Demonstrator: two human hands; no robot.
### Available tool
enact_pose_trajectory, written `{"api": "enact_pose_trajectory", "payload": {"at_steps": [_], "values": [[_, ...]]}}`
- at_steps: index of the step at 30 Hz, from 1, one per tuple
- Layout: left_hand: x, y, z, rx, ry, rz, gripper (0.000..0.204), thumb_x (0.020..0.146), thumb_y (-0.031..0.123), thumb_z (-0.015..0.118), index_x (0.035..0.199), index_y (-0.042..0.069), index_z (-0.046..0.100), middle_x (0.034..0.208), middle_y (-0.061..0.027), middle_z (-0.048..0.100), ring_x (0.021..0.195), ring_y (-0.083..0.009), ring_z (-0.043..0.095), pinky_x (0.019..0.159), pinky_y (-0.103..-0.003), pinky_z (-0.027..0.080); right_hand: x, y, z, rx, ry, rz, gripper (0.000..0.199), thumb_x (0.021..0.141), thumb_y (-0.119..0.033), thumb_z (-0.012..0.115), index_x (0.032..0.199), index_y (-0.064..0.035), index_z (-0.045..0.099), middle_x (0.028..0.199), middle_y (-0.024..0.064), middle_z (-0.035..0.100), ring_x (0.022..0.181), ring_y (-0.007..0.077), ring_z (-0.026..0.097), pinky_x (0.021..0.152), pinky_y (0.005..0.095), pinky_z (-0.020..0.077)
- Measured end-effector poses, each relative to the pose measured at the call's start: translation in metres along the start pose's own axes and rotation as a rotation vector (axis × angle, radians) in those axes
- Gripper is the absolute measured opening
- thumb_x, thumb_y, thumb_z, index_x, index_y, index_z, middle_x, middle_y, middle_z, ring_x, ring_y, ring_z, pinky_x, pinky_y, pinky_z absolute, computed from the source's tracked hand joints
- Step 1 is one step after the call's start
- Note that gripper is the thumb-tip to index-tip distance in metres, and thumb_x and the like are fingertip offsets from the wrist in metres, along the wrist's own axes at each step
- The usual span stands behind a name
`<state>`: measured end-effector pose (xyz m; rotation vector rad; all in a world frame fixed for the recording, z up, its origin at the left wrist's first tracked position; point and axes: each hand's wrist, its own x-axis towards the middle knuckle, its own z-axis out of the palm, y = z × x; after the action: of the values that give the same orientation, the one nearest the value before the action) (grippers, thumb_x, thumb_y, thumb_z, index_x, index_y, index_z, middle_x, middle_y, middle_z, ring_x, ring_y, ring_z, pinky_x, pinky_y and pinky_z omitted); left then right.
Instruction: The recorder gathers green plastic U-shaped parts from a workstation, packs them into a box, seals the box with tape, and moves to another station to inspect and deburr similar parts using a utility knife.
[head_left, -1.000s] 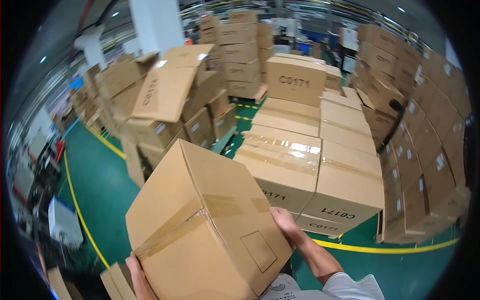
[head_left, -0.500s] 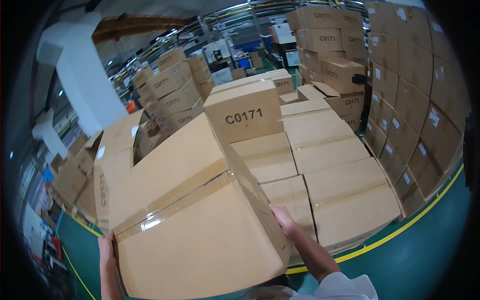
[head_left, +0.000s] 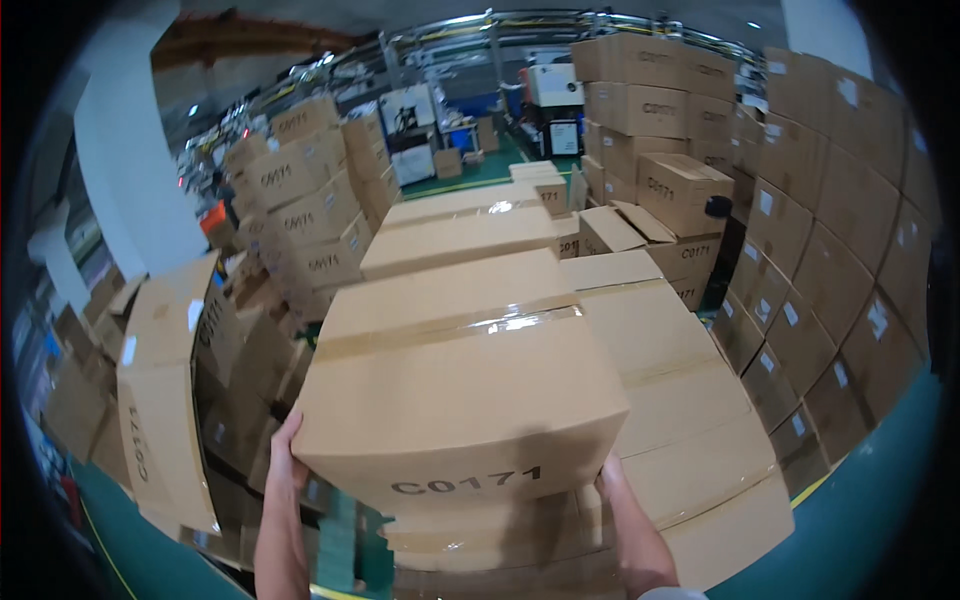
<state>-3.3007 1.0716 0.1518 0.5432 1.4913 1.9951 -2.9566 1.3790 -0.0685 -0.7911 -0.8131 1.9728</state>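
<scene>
The left hand (head_left: 287, 452) and right hand (head_left: 611, 476), partly bent, hold one taped brown rectangular cardboard box (head_left: 460, 385), contents hidden.

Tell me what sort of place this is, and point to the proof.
Probably a factory warehouse or packing area: tall carton stacks, a green floor with yellow lines, and what looks like machinery behind.

Green floor (head_left: 832, 505) carries yellow lines (head_left: 812, 485) at 4 and 8 o'clock, small brown box (head_left: 447, 163) near 12; carton stacks (head_left: 855, 185) at 3 and 10, bases mostly hidden.
</scene>
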Motion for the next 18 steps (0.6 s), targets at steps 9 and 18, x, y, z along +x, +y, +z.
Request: {"api": "enact_pose_trajectory", "payload": {"at_steps": [9,18], "values": [[0.066,-0.013,-0.005,-0.105,0.065,-0.003,0.053,0.087,0.028,0.047,0.134,0.003,0.042,0.131,-0.0116,0.05,0.12,-0.0236,0.048,0.1,-0.034,0.036,-0.009,0.035,0.011,0.136,0.296,-0.05,0.038,0.092,-0.023,0.042,0.12,0.0011,0.05,0.11,0.0121,0.06,0.098,0.026,0.059,0.085,0.038,0.0489],[0.074,-0.018,0.008,-0.204,-0.012,0.093,0.046,0.088,0.026,0.045,0.127,0.002,0.049,0.123,-0.0101,0.055,0.113,-0.0199,0.052,0.097,-0.031,0.038,0.042,0.06,-0.017,0.164,0.201,-0.19,0.035,0.092,-0.024,0.043,0.113,0.0005,0.055,0.102,0.0096,0.062,0.092,0.0216,0.06,0.08,0.0331,0.0499]]}}
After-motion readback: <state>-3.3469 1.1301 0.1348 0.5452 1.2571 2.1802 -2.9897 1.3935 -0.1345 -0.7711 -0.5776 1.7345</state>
